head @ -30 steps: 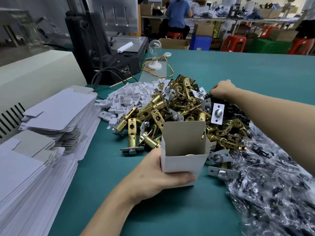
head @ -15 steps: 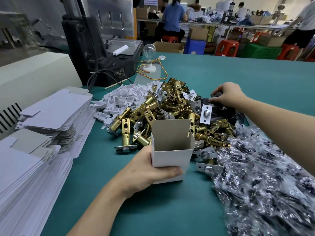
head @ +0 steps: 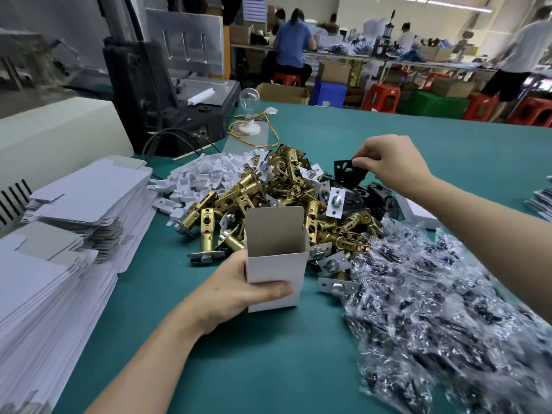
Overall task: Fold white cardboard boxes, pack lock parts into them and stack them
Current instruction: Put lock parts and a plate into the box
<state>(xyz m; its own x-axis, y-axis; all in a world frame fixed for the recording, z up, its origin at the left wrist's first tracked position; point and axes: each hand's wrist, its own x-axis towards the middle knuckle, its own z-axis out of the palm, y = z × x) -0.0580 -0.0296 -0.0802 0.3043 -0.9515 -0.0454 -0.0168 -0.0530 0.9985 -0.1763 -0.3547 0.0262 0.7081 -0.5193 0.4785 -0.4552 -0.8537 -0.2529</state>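
White cardboard box [head: 276, 264] upright with top open on teal table [head: 268, 369], left hand [head: 239, 294] gripping its side, right hand [head: 391, 162] pinching black plate [head: 348, 171] above brass latch pile [head: 298, 204], flat box blanks [head: 74, 204] stacked left, bagged screws [head: 433, 309] right

A clear light bulb [head: 249, 97] is standing upright on the teal bench [head: 418, 144], with a dark machine [head: 155, 94] sitting just left of it. Beyond, a person in blue [head: 294, 46] is sitting among red stools [head: 385, 97].
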